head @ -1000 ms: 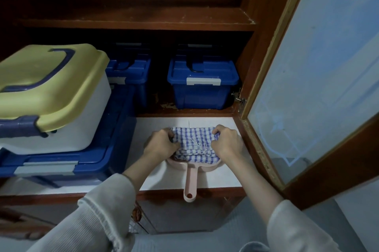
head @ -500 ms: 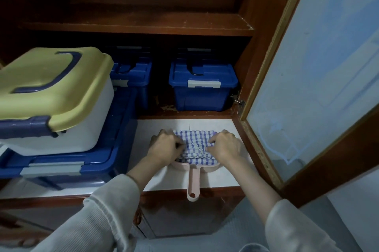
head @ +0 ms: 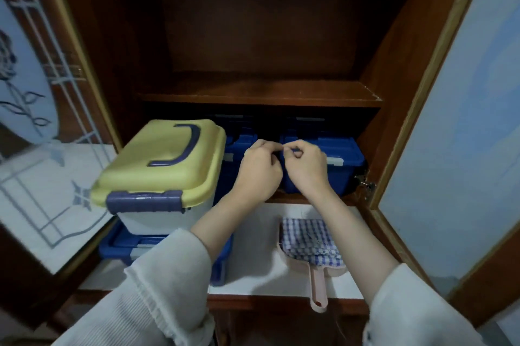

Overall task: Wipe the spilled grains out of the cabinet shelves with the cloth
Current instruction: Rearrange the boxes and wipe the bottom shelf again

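The blue-and-white checked cloth (head: 308, 238) lies crumpled in a pink dustpan (head: 318, 286) on the white ledge (head: 253, 233) in front of the cabinet; neither hand touches it. My left hand (head: 260, 172) and my right hand (head: 308, 168) are raised side by side in front of the right blue box (head: 344, 174). Both have curled fingers, and their fingertips meet. I see nothing held between them. The wooden upper shelf (head: 253, 95) is bare; I make out no grains on it.
A yellow-lidded white box (head: 168, 165) sits on a blue box (head: 118, 247) at the left. Another blue box (head: 236, 143) stands behind my left hand. Glass doors stand open at the left (head: 42, 176) and right (head: 450, 120).
Both hands let go of the cloth, which stays in the dustpan, and rose to the front of the right blue box. The view tilted up, showing more of the upper shelf.
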### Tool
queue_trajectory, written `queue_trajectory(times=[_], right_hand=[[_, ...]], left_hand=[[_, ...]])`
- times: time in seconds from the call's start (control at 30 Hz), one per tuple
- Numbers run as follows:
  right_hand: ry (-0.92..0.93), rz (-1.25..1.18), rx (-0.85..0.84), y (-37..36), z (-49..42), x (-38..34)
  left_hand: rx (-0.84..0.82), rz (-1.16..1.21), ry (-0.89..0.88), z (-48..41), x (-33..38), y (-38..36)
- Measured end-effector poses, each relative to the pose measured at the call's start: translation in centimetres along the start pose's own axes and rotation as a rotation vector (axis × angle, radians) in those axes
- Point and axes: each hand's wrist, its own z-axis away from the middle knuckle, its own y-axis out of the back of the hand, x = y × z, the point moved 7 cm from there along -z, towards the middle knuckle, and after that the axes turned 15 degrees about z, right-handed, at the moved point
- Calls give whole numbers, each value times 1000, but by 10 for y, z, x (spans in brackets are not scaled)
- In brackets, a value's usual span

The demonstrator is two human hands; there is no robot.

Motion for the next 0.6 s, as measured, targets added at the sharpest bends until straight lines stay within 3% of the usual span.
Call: queue_trajectory(times=[0.23,0.33,0.47,0.6], right_hand=[[-11,-185,-196,-40,21,-63],[-32,-171,-285,-61,37,-78],[-33,-144,-249,-76,50,-88],[-119,-186,-203,-81,53,-95]], left_hand=[[183,-51,3,1,8,110],[210,-176,194,7,-35,158],[162,-357,410,24,-83,194],[157,-291,572,39,-103,211]])
